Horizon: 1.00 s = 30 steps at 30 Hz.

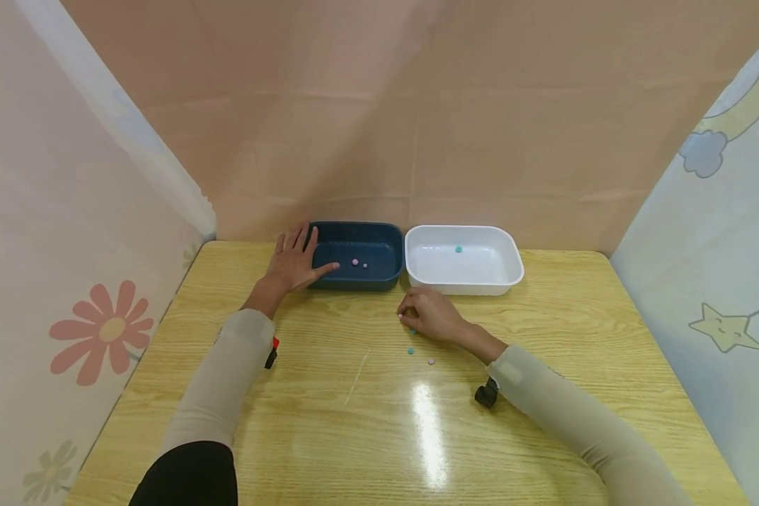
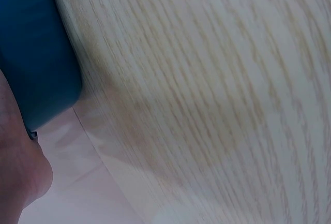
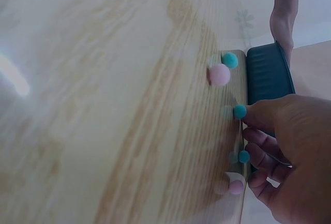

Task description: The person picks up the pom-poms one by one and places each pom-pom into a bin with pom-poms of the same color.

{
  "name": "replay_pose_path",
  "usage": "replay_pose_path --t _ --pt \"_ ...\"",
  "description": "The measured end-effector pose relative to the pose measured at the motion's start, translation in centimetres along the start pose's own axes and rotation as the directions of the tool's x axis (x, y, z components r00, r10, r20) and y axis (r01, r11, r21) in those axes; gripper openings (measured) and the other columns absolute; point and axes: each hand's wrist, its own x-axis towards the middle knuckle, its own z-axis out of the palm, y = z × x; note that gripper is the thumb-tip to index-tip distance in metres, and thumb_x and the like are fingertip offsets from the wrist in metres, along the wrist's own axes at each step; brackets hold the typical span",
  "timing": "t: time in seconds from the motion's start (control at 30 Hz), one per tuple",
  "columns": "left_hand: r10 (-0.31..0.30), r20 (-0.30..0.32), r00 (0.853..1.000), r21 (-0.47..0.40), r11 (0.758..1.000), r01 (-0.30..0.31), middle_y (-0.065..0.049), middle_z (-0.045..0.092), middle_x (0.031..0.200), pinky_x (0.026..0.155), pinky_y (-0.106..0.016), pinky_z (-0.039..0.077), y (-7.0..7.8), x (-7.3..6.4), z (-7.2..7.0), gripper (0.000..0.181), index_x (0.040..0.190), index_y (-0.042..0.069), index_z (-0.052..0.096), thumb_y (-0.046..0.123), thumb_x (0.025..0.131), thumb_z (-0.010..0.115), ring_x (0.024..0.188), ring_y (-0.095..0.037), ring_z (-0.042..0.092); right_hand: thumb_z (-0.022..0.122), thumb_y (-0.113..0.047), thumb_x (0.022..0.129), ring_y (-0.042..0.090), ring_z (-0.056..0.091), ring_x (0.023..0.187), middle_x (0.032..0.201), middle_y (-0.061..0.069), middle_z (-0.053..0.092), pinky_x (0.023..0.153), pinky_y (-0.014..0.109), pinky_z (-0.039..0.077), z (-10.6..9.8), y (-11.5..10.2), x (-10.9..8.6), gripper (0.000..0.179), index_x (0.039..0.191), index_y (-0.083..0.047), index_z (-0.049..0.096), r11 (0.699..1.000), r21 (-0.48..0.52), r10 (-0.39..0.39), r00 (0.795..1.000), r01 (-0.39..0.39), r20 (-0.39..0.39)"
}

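Observation:
In the head view my left hand (image 1: 293, 266) rests with spread, straight fingers on the left end of a dark blue tray (image 1: 388, 284), thumb over its front rim. My right hand (image 1: 435, 314) is low over the table in front of the trays, pinching a small pink ball (image 1: 400, 315) at the fingertips; the right wrist view hides that ball. Close by on the table lie a teal ball (image 1: 410, 351), a second teal ball (image 1: 413, 331) and a pink ball (image 1: 431, 362). The right wrist view also shows a teal ball (image 3: 243, 156) and a pink one (image 3: 236, 187) near the fingers.
A white tray (image 1: 512, 277) stands beside the dark one and holds a teal ball (image 1: 458, 249). Two pink balls (image 1: 355, 262) lie in the dark tray. A tan sheet (image 1: 417, 119) hangs behind the wooden table (image 1: 329, 436), with printed sheets at both sides.

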Motion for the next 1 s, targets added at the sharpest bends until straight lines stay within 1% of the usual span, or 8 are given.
replay_pose_path --t 0.23,0.4,0.57,0.83,1.0 --pt "-0.001 0.001 1.0 -0.004 1.0 0.001 -0.017 -0.004 0.164 0.118 -0.059 -0.001 0.1 -0.1 -0.1 0.108 0.158 0.008 0.003 0.085 0.085 0.024 0.15 -0.035 0.0 0.074 -0.018 0.088 0.01 0.061 0.085 0.095 -0.005 0.068 0.073 0.029 0.051 0.1 0.1 -0.1 0.007 0.093 -0.015 0.078 1.0 0.004 0.003 1.0 -0.003 0.002" --pt "0.0 0.0 1.0 -0.011 1.0 0.0 -0.017 -0.003 0.164 0.118 -0.059 -0.001 0.1 -0.1 -0.1 0.108 0.158 0.008 0.002 0.084 0.085 0.024 0.15 -0.035 -0.001 0.073 -0.018 0.088 0.008 0.06 0.083 0.095 -0.006 0.067 0.072 0.028 0.05 0.0 0.0 -0.1 0.006 0.092 -0.016 0.077 1.0 0.01 0.01 1.0 -0.01 0.009" --pt "0.0 0.0 1.0 -0.011 1.0 0.0 -0.017 -0.003 0.164 0.118 -0.059 -0.002 0.1 -0.1 -0.2 0.107 0.158 0.008 0.003 0.084 0.085 0.024 0.15 -0.035 -0.001 0.074 -0.019 0.088 0.009 0.061 0.084 0.094 -0.006 0.068 0.073 0.028 0.05 -0.3 -0.2 -0.1 0.007 0.093 -0.015 0.077 1.0 0.004 0.003 1.0 -0.003 -0.001" --pt "-0.003 -0.007 1.0 0.005 1.0 0.003 -0.017 -0.001 0.164 0.118 -0.058 0.0 0.3 -0.2 -0.3 0.107 0.158 0.008 0.005 0.083 0.086 0.029 0.151 -0.035 0.001 0.074 -0.018 0.088 0.011 0.063 0.083 0.094 -0.005 0.067 0.072 0.027 0.051 -1.1 -1.0 0.2 0.01 0.095 -0.013 0.077 1.0 0.025 -0.005 1.0 0.005 -0.001" --pt "-0.003 -0.002 1.0 0.006 1.0 0.003 -0.017 -0.001 0.164 0.118 -0.058 0.001 0.2 -0.2 -0.4 0.106 0.158 0.008 0.005 0.082 0.087 0.031 0.151 -0.034 0.0 0.073 -0.016 0.088 0.014 0.062 0.082 0.093 -0.004 0.067 0.07 0.027 0.051 -1.7 -1.6 0.4 0.009 0.094 -0.011 0.077 1.0 0.012 -0.005 1.0 0.005 0.001"
